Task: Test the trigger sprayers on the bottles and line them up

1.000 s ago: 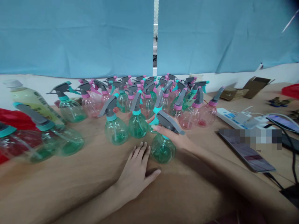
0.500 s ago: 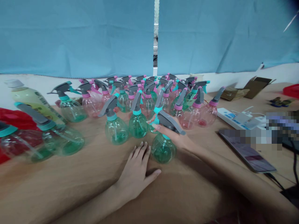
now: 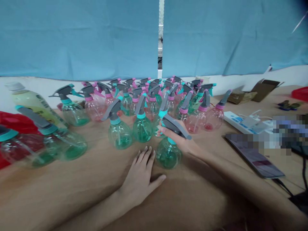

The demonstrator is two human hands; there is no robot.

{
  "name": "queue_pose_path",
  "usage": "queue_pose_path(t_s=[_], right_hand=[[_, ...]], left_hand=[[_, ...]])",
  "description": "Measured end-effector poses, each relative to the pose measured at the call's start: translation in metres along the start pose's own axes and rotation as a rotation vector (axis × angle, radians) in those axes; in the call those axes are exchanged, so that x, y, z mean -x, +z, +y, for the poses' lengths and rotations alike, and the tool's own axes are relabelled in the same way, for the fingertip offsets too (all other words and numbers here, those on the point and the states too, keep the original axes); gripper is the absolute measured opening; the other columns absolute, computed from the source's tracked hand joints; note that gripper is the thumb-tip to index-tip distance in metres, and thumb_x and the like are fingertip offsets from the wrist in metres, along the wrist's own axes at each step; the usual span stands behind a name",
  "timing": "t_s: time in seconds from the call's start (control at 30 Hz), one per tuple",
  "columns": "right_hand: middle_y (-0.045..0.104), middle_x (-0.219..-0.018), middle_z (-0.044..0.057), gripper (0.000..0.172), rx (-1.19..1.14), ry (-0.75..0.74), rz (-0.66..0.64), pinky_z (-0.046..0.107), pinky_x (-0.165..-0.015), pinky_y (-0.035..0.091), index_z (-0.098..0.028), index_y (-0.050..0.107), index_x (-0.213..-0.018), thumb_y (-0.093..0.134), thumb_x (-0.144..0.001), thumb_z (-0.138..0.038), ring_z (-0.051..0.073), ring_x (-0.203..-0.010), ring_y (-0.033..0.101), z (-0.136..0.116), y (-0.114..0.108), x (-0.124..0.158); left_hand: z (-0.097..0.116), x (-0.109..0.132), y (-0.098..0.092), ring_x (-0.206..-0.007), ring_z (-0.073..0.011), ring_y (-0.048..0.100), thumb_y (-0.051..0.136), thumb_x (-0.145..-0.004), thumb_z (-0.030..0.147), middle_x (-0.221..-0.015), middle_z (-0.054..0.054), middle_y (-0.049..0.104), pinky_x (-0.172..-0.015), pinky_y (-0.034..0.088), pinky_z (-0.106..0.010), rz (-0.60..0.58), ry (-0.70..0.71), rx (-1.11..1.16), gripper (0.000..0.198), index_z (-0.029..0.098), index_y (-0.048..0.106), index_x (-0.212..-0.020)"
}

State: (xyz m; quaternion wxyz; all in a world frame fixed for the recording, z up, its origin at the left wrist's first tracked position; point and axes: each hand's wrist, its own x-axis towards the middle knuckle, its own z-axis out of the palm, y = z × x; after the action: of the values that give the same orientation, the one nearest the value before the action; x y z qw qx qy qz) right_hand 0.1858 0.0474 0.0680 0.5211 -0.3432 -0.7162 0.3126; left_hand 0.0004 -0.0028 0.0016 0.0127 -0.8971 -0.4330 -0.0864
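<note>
A round green spray bottle [image 3: 169,155] with a grey and teal spray head [image 3: 176,125] stands upright on the table. My right hand [image 3: 179,138] is wrapped round its neck just beneath the head, with the fingers curled at the front where the trigger is mostly hidden. Flat on the wood, to the left of that bottle, lies my left hand [image 3: 141,176], fingers stretched out and thumb apart, holding nothing. Beyond the hands stand a green bottle with a teal collar [image 3: 142,130] and another green spray bottle [image 3: 120,136].
Several pink and green spray bottles [image 3: 151,107] crowd the back. At left are more green bottles [image 3: 72,147], a large yellowish bottle [image 3: 36,102] and red plastic [image 3: 18,122]. A phone [image 3: 255,157], power strip [image 3: 237,122] and cardboard box [image 3: 266,89] lie right.
The fingers of my right hand have curled in further at the front of the spray head, and less of the teal trigger shows. My left hand and the bottles have stayed put.
</note>
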Motion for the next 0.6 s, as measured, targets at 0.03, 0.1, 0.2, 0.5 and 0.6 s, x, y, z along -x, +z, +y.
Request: queue_pose_path(t_s=[0.03, 0.1, 0.2, 0.5, 0.6], right_hand=[[0.051, -0.07, -0.002, 0.022, -0.012, 0.001, 0.003, 0.028, -0.061, 0.045, -0.022, 0.058, -0.08, 0.055, -0.085, -0.043, 0.013, -0.063, 0.053, 0.0001, 0.0001, 0.0], [0.053, -0.071, -0.002, 0.021, -0.029, 0.005, 0.002, 0.028, -0.062, 0.045, -0.023, 0.058, -0.081, 0.056, -0.085, -0.043, 0.013, -0.064, 0.054, 0.0002, 0.0001, -0.0003], [0.056, -0.075, -0.001, 0.019, -0.047, 0.009, -0.023, 0.029, -0.065, 0.047, -0.023, 0.06, -0.085, 0.056, -0.085, -0.042, 0.014, -0.068, 0.056, 0.0001, -0.0003, -0.001], [0.064, -0.098, 0.003, 0.024, -0.113, 0.003, -0.043, 0.036, -0.083, 0.049, -0.024, 0.061, -0.104, 0.059, -0.084, -0.037, 0.017, -0.085, 0.06, 0.0022, -0.0012, 0.0018], [0.065, -0.105, 0.004, 0.028, -0.134, -0.004, -0.033, 0.039, -0.088, 0.048, -0.024, 0.061, -0.108, 0.06, -0.082, -0.037, 0.018, -0.092, 0.061, 0.0043, -0.0004, 0.0015]], left_hand=[[-0.0001, 0.0, 0.0005, -0.131, -0.0363, 0.034, 0.04, -0.089, 0.062, -0.144, -0.022, 0.036, -0.103, 0.031, -0.052, -0.002, 0.0, -0.001, 0.075, 0.002, 0.043, -0.134], [-0.0001, -0.0002, 0.0009, -0.131, -0.0363, 0.035, 0.041, -0.089, 0.061, -0.144, -0.023, 0.036, -0.104, 0.031, -0.051, -0.001, -0.002, -0.002, 0.075, 0.002, 0.043, -0.134], [0.0, -0.0008, 0.0002, -0.131, -0.0355, 0.034, 0.041, -0.089, 0.061, -0.144, -0.021, 0.036, -0.103, 0.032, -0.051, 0.012, 0.0, 0.007, 0.073, 0.004, 0.043, -0.134], [-0.0014, 0.0, 0.001, -0.131, -0.0351, 0.034, 0.038, -0.09, 0.062, -0.144, -0.021, 0.036, -0.103, 0.032, -0.051, 0.03, 0.002, 0.018, 0.073, 0.006, 0.041, -0.136], [-0.001, -0.0004, 0.0018, -0.131, -0.035, 0.035, 0.039, -0.089, 0.062, -0.144, -0.021, 0.037, -0.103, 0.032, -0.051, 0.03, 0.003, 0.006, 0.073, 0.005, 0.043, -0.134]])
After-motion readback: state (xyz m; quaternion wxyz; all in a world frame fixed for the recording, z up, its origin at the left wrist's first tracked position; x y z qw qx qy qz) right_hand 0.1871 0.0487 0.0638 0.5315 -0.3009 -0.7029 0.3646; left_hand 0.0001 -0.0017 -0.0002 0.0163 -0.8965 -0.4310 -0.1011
